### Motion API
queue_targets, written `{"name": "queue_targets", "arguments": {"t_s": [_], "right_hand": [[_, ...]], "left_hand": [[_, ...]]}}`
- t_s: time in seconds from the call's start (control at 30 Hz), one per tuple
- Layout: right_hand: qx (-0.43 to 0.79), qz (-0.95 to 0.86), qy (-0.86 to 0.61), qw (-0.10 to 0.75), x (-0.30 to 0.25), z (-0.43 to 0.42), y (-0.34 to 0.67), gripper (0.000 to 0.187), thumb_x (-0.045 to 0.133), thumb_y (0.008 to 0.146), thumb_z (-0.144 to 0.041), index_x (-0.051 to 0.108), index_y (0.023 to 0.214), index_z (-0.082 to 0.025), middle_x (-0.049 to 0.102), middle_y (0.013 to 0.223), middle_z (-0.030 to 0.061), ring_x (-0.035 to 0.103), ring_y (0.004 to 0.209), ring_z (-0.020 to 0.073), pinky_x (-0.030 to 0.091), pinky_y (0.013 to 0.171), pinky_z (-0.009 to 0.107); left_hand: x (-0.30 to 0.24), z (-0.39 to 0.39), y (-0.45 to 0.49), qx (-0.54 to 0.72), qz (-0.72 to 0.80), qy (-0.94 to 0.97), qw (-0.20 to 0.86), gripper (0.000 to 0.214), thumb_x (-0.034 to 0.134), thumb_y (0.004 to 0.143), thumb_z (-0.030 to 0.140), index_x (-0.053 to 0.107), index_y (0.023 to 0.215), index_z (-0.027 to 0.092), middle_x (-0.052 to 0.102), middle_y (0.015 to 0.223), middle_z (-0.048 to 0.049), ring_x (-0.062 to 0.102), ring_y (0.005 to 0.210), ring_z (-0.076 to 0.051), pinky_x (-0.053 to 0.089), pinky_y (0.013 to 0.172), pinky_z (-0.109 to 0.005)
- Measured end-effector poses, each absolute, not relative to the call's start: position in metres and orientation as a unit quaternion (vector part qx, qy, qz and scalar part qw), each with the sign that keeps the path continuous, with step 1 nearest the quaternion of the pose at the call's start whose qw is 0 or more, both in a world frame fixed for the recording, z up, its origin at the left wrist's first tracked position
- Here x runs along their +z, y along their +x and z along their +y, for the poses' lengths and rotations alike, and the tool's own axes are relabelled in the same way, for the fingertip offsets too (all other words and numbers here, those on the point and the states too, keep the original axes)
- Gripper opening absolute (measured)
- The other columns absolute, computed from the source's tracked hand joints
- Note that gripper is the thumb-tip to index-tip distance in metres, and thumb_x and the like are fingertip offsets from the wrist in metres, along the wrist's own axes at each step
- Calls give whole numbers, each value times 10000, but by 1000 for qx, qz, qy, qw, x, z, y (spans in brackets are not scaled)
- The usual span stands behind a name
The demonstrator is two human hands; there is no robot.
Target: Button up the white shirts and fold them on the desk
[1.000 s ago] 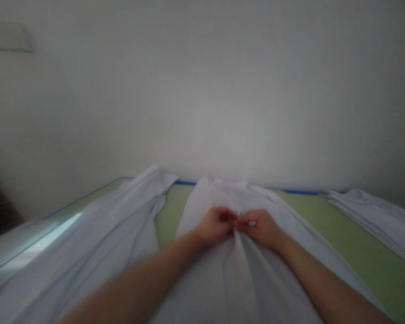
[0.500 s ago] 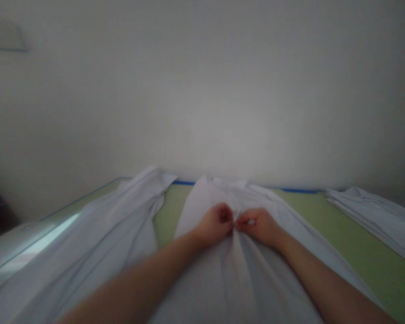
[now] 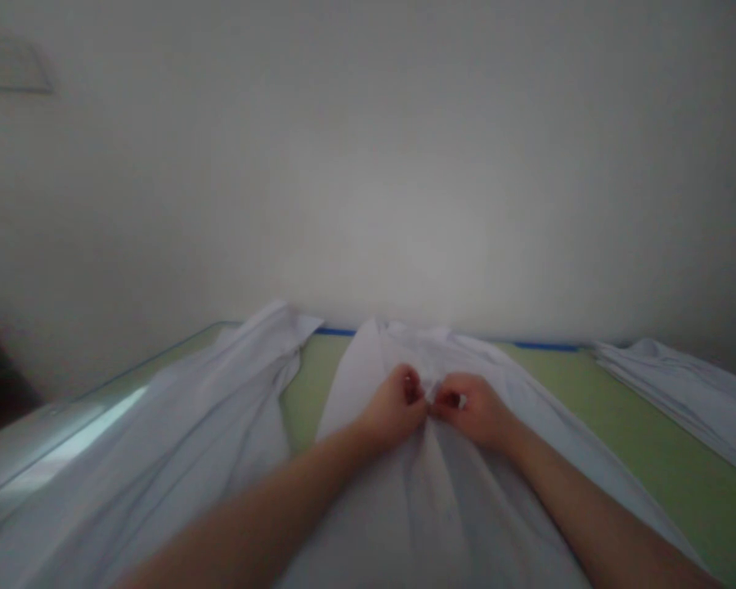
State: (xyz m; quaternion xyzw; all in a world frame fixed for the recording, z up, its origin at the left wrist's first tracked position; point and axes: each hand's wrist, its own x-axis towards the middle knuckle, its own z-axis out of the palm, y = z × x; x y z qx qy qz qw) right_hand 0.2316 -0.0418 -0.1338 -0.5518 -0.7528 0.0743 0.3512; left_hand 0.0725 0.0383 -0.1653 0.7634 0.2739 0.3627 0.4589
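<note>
A white garment, with a collar-like fold at its far end, lies lengthwise in front of me on the green table top. My left hand pinches its fabric near the middle, fingertips closed. Right beside it, my right hand pinches the same spot from the other side, thumb and forefinger forming a small loop. Creases run from the fingertips toward me. Whatever small part lies between the fingers is hidden and blurred.
Another white garment is spread on the left, and a stack of folded white cloth rests at the right. Blue edging lines the green table top along the pale wall. A pale panel hangs upper left.
Both hands have shifted very slightly while staying at the same place on the garment. The right fingers are a little more curled. The cloth lies as before.
</note>
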Motion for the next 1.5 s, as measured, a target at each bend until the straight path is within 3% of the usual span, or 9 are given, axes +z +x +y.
{"name": "queue_targets", "arguments": {"t_s": [0.33, 0.63, 0.77, 0.97, 1.07, 1.2, 1.3, 1.37, 1.5], "right_hand": [[127, -730, -588, 325, -140, -38, 232, 95, 572, 721, -205, 653, 711, -156, 628, 667, 13, 543, 625, 123, 410, 604, 224], [269, -695, -576, 335, -146, -30, 243, 85, 593, 686, -214, 632, 660, -143, 604, 631, -3, 511, 600, 108, 432, 626, 227], [296, -689, -576, 325, -145, -31, 246, 143, 604, 708, -279, 632, 703, -139, 596, 656, -3, 506, 626, 110, 420, 627, 225], [227, -708, -597, 301, -146, -31, 244, 152, 554, 752, -274, 621, 717, -143, 602, 677, 8, 509, 631, 117, 398, 625, 234], [150, -734, -608, 262, -146, -35, 237, 92, 543, 728, -212, 620, 739, -162, 615, 696, 9, 519, 634, 119, 373, 597, 228], [105, -755, -606, 228, -143, -48, 230, 166, 583, 628, -147, 597, 790, -181, 605, 689, -11, 499, 599, 105, 319, 527, 204], [109, -769, -602, 186, -142, -62, 225, 157, 646, 580, -200, 603, 730, -184, 586, 634, -22, 467, 544, 94, 281, 487, 203], [118, -770, -606, 158, -144, -72, 220, 116, 657, 601, -274, 600, 634, -179, 560, 561, -20, 440, 492, 85, 266, 470, 212], [73, -761, -628, 147, -145, -91, 202, 239, 597, 681, -348, 571, 516, -177, 516, 475, -8, 388, 434, 77, 247, 461, 234]], "left_hand": [[-177, 45, 76, 371, 261, 804, 384, 215, 550, 713, 146, 410, 869, 194, 510, 704, 28, 482, 627, -95, 350, 581, -212], [-159, 32, 63, 326, 224, 862, 317, 64, 534, 746, 210, 523, 799, 176, 533, 665, 11, 450, 595, -107, 321, 542, -214], [-150, 32, 58, 315, 198, 876, 305, 90, 544, 757, 244, 585, 782, 168, 568, 675, -4, 486, 623, -117, 343, 564, -215], [-145, 31, 52, 244, 167, 921, 252, 227, 688, 641, 372, 597, 683, 169, 591, 681, -11, 520, 622, -133, 371, 572, -225], [-141, 29, 50, 209, 129, 944, 221, 294, 749, 564, 402, 643, 723, 178, 625, 803, -41, 561, 733, -177, 408, 655, -252], [-138, 32, 46, 167, 67, 956, 231, 314, 734, 618, 341, 666, 894, 209, 642, 952, -48, 582, 873, -208, 420, 785, -284], [-137, 37, 43, 144, 49, 959, 241, 336, 716, 654, 326, 653, 967, 224, 631, 1033, -52, 571, 953, -219, 406, 855, -300], [-137, 39, 41, 132, 49, 960, 244, 365, 713, 658, 328, 641, 1002, 229, 616, 1077, -58, 564, 979, -225, 401, 874, -308], [-138, 42, 39, 115, 24, 960, 255, 380, 663, 694, 247, 603, 1069, 222, 601, 1111, -61, 551, 1003, -219, 399, 887, -307]]}}
